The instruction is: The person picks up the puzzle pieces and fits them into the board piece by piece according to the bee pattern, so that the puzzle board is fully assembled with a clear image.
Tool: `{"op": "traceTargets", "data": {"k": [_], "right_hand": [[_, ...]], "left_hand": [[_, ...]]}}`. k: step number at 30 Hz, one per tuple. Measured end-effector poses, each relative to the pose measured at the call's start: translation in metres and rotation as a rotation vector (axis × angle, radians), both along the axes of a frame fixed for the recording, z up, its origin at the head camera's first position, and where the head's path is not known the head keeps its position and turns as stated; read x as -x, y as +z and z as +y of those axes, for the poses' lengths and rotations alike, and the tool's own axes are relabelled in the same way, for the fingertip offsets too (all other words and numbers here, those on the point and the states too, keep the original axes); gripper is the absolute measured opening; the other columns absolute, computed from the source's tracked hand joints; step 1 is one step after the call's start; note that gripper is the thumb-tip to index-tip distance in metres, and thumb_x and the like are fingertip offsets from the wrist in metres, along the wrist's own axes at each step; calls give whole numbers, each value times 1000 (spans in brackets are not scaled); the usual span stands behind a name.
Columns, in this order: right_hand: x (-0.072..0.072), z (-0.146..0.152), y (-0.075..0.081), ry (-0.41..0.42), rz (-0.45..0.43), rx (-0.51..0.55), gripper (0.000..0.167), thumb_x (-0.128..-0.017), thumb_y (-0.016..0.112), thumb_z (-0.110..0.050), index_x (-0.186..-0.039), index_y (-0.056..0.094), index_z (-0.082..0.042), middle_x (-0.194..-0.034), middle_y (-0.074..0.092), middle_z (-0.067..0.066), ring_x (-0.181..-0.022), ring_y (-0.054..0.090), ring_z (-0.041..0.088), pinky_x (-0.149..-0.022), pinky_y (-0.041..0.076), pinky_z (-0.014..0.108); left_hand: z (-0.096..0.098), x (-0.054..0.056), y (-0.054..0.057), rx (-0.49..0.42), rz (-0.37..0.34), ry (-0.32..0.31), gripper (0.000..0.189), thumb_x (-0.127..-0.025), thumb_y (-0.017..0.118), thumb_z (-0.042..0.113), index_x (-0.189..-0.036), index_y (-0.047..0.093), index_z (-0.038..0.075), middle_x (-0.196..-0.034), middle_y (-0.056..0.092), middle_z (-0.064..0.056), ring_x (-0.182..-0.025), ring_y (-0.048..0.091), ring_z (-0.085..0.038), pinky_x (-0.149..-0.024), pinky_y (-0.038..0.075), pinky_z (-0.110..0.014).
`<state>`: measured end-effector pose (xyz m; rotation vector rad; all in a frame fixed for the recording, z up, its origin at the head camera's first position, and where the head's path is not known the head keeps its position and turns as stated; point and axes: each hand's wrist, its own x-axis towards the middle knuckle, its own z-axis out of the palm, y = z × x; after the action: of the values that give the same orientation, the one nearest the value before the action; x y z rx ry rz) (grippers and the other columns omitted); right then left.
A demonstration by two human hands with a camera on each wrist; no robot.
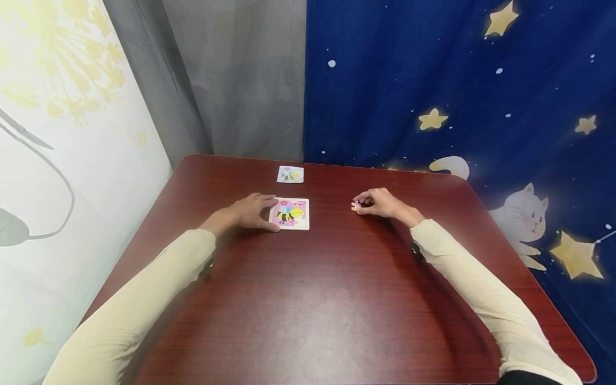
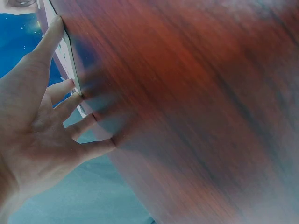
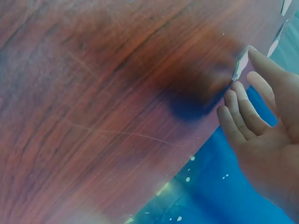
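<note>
A small square jigsaw puzzle (image 1: 289,214) with a bee picture on pink lies in a white frame on the table. A bare white patch shows at its lower right. My left hand (image 1: 252,211) holds the frame at its left side, thumb at the near corner and index finger at the far one. In the left wrist view the other fingers (image 2: 100,148) spread out beside the frame. To the right of the puzzle, my right hand (image 1: 382,203) pinches a small pink and yellow puzzle piece (image 1: 355,206) between thumb and fingers. The right wrist view shows this piece (image 3: 241,66) edge-on at the fingertips.
A card (image 1: 291,174) with the same bee picture lies behind the puzzle, near the far edge of the dark red table (image 1: 308,299). Grey (image 1: 240,80) and blue star-patterned curtains (image 1: 385,80) hang behind the table. A pale wall (image 1: 72,160) stands at the left.
</note>
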<state>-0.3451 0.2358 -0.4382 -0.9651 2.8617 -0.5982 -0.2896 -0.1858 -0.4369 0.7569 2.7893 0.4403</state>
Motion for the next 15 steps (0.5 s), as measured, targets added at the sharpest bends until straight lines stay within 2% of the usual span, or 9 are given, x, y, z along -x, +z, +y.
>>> {"op": "traceTargets", "data": {"k": [15], "right_hand": [[-7,-11,-5,43,25,-22,34,-91,81,-13,-123,76,-4,-101,70,13,-94,66,25,-85,55,41]], "left_hand": [[1,-1,2,2,-1,5,96,-85,81,57,-158,43,7,-165,35,-18,-150,32,-40,-116,33,-61]]}}
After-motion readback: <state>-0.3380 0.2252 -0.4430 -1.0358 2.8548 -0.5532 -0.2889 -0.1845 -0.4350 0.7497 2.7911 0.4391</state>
